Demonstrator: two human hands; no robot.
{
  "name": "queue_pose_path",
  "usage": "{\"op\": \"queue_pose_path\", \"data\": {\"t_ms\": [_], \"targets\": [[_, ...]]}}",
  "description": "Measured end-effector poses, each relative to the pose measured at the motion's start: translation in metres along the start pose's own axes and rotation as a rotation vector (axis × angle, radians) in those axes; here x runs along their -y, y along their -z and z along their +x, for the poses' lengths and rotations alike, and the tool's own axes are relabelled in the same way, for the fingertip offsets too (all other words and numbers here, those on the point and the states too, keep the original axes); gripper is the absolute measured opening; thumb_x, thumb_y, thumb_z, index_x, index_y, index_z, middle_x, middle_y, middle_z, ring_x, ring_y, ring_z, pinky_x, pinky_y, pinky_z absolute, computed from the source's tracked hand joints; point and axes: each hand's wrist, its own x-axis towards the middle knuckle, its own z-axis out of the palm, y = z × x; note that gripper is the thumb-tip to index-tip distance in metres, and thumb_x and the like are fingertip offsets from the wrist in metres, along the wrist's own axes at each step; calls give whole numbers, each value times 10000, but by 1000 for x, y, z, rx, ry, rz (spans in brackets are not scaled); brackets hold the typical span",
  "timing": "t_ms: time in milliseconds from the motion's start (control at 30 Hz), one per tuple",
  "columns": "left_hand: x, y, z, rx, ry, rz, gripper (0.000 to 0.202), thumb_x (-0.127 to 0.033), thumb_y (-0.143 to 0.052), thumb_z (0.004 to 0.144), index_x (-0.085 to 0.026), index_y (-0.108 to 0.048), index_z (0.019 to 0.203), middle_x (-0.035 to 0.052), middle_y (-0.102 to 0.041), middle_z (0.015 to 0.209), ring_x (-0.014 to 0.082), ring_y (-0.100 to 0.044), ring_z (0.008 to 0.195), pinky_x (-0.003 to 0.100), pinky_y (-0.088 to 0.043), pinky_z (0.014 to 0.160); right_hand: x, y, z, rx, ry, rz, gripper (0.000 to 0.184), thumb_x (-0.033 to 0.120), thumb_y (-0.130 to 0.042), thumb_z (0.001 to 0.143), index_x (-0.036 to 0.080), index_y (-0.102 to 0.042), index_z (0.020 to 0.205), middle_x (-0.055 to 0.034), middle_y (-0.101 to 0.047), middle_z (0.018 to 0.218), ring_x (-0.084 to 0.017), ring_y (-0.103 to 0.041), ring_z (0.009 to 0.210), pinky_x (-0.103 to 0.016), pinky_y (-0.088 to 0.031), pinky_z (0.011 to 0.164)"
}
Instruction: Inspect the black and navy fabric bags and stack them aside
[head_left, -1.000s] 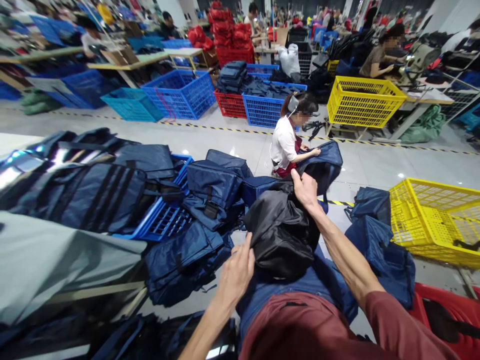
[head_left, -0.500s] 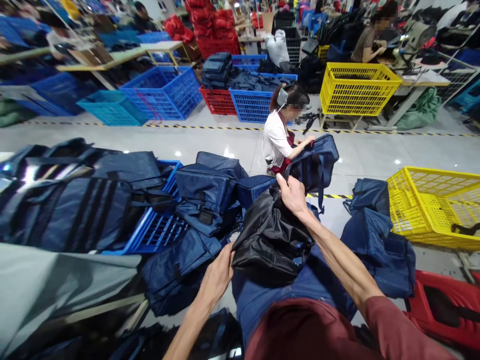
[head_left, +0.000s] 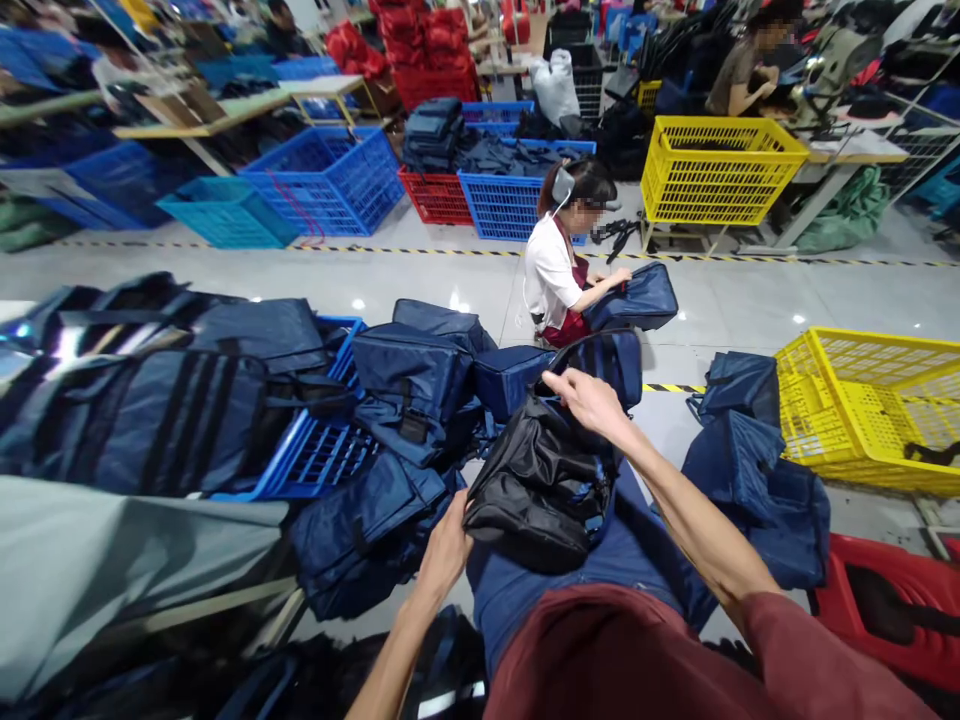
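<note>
A bag with shiny black lining (head_left: 525,490) facing up lies crumpled across my lap; part of its navy side shows beyond. My left hand (head_left: 448,545) is closed on the lining's lower left edge. At the far edge, my right hand (head_left: 589,402) pinches the rim with the thumb on top. Just past that hand, a navy panel with dark straps (head_left: 611,362) stands up. It appears to belong to the same bag, though the join is hidden. Finished-looking navy bags (head_left: 412,375) are heaped close by on the left.
A crouching co-worker (head_left: 559,275) handles a navy bag (head_left: 637,295) in front of me. A blue crate (head_left: 319,450) with stacked bags stands left, a grey cloth (head_left: 112,570) nearer. On the right are navy bags (head_left: 750,490), a yellow crate (head_left: 832,400) and a red item (head_left: 892,610).
My right hand has shifted slightly left and down with the rim, and the lining has sagged. The navy strapped panel now shows more plainly apart from the co-worker's bag.
</note>
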Motion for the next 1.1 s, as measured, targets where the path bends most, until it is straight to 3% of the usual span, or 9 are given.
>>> {"op": "queue_pose_path", "data": {"t_ms": [100, 200, 333, 467, 633, 767, 867, 933, 1100], "targets": [[0, -5, -5, -10, 23, 24, 571, -134, -497, 840, -225, -600, 1394, 106, -792, 1260, 258, -775, 1135, 376, -590, 1005, -10, -18, -44, -24, 58, -49, 487, 689, -521, 1087, 275, -547, 833, -20, -684, 858, -216, -594, 789, -313, -287, 702], [-1, 3, -2, -31, 1, 51, 600, -119, -477, 831, -199, -596, 1414, 128, -788, 1286, 263, -768, 1181, 373, -588, 1009, -15, -37, -53, -53, 16, 46, 447, 557, -454, 1110, 263, -435, 774, 4, -565, 773, -195, -513, 744, -311, -282, 704], [-9, 34, 7, -17, -98, 62, 608, -139, -434, 858, -201, -605, 1438, 134, -778, 1333, 265, -761, 1218, 376, -583, 1036, -11, -17, -39, 10, -23, 450, 558, 699, -483, 1042, 262, -356, 720, 43, -396, 685, -151, -371, 658, -283, -295, 642], [-10, 54, 24, -2, -181, 49, 544, -249, -489, 921, -212, -610, 1450, 137, -760, 1368, 294, -745, 1234, 406, -573, 1070, -2, 1, -28, 83, -12, 712, 600, 799, -590, 956, 255, -428, 763, 53, -412, 688, -128, -342, 637, -265, -284, 601], [11, 14, 21, 46, -41, 14, 568, -209, -463, 860, -156, -611, 1406, 171, -791, 1271, 280, -771, 1168, 406, -577, 1068, -10, -36, -9, 84, -47, 545, 650, 841, -574, 875, 264, -400, 631, 30, -419, 620, -156, -394, 670, -283, -325, 630], [24, -16, 2, 36, -4, 20, 541, -228, -412, 930, -193, -609, 1432, 149, -808, 1224, 275, -785, 1152, 410, -583, 1053, -23, -22, -13, -43, -20, 404, 577, 750, -574, 932, 240, -522, 666, 27, -531, 664, -163, -473, 701, -290, -367, 675], [23, -22, -12, -8, -10, 21, 495, -340, -377, 1023, -213, -617, 1438, 162, -791, 1314, 294, -783, 1187, 432, -582, 1057, -40, 3, -51, -254, 39, 385, 467, 674, -578, 1004, 230, -684, 904, -8, -713, 895, -184, -610, 847, -295, -463, 816], [16, -28, -18, -38, -26, 11, 486, -400, -357, 1058, -228, -624, 1427, 164, -774, 1367, 305, -774, 1224, 442, -579, 1064, -60, 6, -89, -395, -45, 403, 453, 668, -617, 992, 232, -697, 1086, -64, -756, 1087, -219, -671, 986, -331, -515, 909], [-4, -54, -34, -57, 32, 34, 491, -474, -368, 1075, -216, -648, 1384, 178, -817, 1194, 349, -818, 1058, 444, -617, 898, -117, -54, -165, -425, -400, 449, 685, 719, -710, 866, 237, -620, 1346, -157, -725, 1348, -310, -690, 1220, -469, -562, 1058]]}}
